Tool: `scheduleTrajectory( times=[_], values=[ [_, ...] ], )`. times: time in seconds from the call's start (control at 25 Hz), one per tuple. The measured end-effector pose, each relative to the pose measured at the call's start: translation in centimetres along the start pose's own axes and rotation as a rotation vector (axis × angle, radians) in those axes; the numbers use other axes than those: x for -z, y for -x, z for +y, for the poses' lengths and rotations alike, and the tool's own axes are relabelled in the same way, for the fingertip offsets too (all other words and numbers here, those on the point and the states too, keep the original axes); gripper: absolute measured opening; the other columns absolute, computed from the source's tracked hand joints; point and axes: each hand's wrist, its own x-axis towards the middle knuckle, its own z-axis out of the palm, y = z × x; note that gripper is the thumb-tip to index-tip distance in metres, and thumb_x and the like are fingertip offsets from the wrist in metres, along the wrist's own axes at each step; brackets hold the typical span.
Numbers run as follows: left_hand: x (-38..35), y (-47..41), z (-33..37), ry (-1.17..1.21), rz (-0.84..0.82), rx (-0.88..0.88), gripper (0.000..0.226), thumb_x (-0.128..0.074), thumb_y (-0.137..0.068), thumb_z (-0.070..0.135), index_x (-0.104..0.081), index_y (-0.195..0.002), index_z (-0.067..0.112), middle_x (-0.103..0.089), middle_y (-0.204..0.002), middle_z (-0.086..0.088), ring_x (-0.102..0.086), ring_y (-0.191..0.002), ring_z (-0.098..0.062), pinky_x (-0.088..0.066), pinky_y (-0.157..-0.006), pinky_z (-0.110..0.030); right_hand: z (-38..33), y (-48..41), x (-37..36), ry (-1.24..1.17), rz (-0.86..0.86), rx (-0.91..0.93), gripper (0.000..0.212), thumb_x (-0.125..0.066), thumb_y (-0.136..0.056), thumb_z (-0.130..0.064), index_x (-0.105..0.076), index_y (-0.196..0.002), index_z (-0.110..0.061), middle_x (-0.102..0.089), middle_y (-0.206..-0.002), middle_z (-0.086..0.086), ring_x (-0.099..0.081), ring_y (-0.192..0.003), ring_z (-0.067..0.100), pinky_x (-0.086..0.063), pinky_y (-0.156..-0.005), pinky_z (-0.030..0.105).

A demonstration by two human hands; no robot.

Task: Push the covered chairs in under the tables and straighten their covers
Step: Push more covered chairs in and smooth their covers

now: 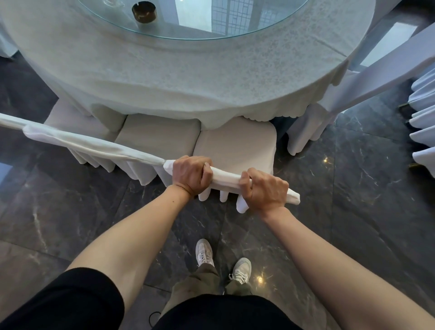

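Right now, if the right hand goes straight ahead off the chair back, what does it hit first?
Probably the hanging edge of the tablecloth. The right hand would pass above the chair seat on the way. Relative heights are hard to judge from this view.

Clothed round table (188, 70): glass turntable (270, 21) on top (dark ashtray (144, 11) on it). Marble floor (353, 188): covered chairs (235, 143).

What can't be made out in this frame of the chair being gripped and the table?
Head view only.
Legs of the gripped chair: hidden by its cover skirt.
Front of its seat: under the tablecloth overhang.
Glassware on the turntable: cut off by the top edge.
Covered chairs at right: cut off by the right edge.
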Motion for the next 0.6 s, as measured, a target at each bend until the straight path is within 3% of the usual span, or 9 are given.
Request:
scheduleTrajectory(
  times=[0.2,0.4,0.6],
  values=[
    [0.1,0.1,-0.3,0.009,0.013,0.005,0.038,-0.030,-0.078,0.028,-0.057,-0.056,0.012,-0.056,-0.051,-0.005,-0.046,-0.044,-0.028,-0.033,-0.050,-0.027,-0.6,-0.1,0.2,0.008,-0.031,0.013,0.047,-0.032,-0.090,-0.043,-0.049,-0.056,-0.018,-0.052,-0.044,0.001,-0.043,-0.035,0.027,-0.019,-0.049,0.022],
    [0.1,-0.3,-0.2,-0.002,0.031,-0.012,0.039,-0.030,-0.078,0.028,-0.057,-0.055,0.012,-0.055,-0.049,-0.004,-0.045,-0.043,-0.028,-0.027,-0.051,-0.025,-0.7,-0.6,0.7,0.026,-0.044,0.020,0.049,-0.030,-0.091,-0.045,-0.049,-0.055,-0.018,-0.050,-0.044,-0.001,-0.026,-0.039,0.020,-0.005,-0.050,0.019],
    [0.2,0.2,0.0,-0.012,0.004,0.023,0.043,-0.027,-0.079,0.030,-0.057,-0.057,0.010,-0.055,-0.051,-0.007,-0.046,-0.047,-0.028,-0.026,-0.052,-0.027,-1.1,0.0,1.1,0.022,-0.041,-0.051,0.048,-0.030,-0.091,-0.044,-0.047,-0.055,-0.017,-0.050,-0.044,0.000,-0.026,-0.042,0.020,-0.009,-0.049,0.020]
  ],
)
